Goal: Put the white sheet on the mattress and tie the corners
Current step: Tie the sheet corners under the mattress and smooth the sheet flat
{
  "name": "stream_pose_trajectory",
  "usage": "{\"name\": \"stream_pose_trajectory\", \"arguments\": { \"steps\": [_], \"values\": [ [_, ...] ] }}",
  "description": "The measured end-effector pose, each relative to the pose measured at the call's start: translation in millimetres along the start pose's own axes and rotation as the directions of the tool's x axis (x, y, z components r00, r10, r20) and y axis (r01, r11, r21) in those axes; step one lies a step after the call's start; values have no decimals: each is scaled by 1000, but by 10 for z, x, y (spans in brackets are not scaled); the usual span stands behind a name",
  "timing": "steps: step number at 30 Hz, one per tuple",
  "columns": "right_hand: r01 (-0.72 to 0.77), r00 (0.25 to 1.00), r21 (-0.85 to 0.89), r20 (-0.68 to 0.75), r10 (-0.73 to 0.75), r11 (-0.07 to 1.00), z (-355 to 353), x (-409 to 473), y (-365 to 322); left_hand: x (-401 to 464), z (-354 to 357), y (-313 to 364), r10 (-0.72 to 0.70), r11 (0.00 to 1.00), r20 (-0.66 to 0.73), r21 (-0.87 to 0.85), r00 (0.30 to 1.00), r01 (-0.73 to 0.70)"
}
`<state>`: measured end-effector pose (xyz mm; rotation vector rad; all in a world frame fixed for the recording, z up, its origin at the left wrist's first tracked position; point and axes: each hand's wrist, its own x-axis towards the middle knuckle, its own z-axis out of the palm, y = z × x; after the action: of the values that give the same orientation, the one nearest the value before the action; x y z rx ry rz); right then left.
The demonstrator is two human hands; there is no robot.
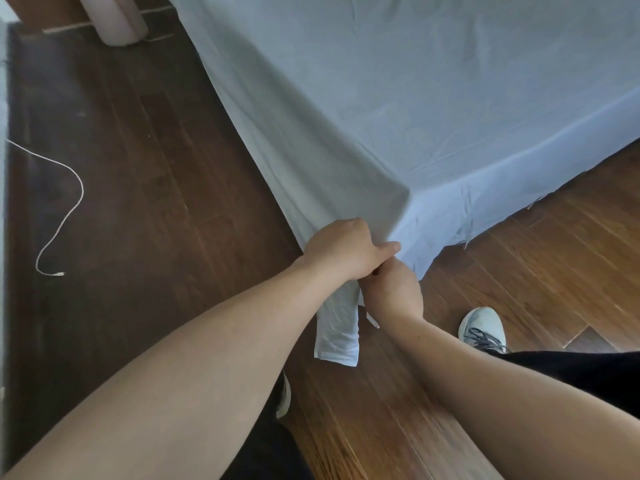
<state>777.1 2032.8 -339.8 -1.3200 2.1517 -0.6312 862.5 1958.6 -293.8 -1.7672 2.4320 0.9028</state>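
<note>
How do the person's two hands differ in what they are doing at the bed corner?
The left hand lies on top, knuckles up, gripping the gathered white sheet; the right hand sits lower, mostly tucked beneath the left. The left hand's thumb shows, pointing right; the right hand's fingers are hidden. Both grip the same bunched corner, its tail hanging toward the floor.

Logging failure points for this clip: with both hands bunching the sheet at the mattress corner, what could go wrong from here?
1. The left hand and right hand grip the gathered white cotton sheet below the mattress corner; a hard pull might drag the smooth top askew.
2. The loose sheet tail hangs short, so a knot may slip.
3. The thin white cable on the dark wooden floor could trip a step left.
</note>
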Motion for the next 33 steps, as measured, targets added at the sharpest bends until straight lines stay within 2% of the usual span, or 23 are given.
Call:
{"name": "stream_pose_trajectory", "arguments": {
  "steps": [3,6,9,13,17,21,23,25,29,31,33],
  "values": [
    [26,999,87,37,-29,996,-1,2,39,47,20,-5,11,1000,-63,-9,998,-11],
    [55,997,212,32,-63,976,13,35,140,103,44,-4,67,996,-82,64,994,-62],
    [24,997,298,61,-44,954,-26,69,216,112,61,39,114,983,-74,154,991,-101],
    [-109,965,255,259,41,961,-242,99,302,122,21,72,128,974,-44,193,991,-117],
    [-119,912,155,407,47,981,-580,192,426,122,8,83,136,969,-38,212,990,-125],
    [-206,909,369,416,37,906,-741,345,394,143,37,106,138,961,-20,244,990,-129],
    [-198,914,424,405,11,884,-739,367,287,147,39,124,144,957,-6,255,990,-138],
    [-200,899,470,437,-30,860,-672,401,239,161,48,118,148,958,5,249,989,-145],
    [-357,849,629,526,-41,691,-539,442,206,206,58,62,155,971,36,180,987,-159],
    [-344,862,626,505,-29,700,-510,490,188,222,53,50,152,980,55,124,987,-158],
    [-293,882,584,471,-22,757,-497,515,139,256,53,39,139,987,86,64,987,-144]
  ]
}}
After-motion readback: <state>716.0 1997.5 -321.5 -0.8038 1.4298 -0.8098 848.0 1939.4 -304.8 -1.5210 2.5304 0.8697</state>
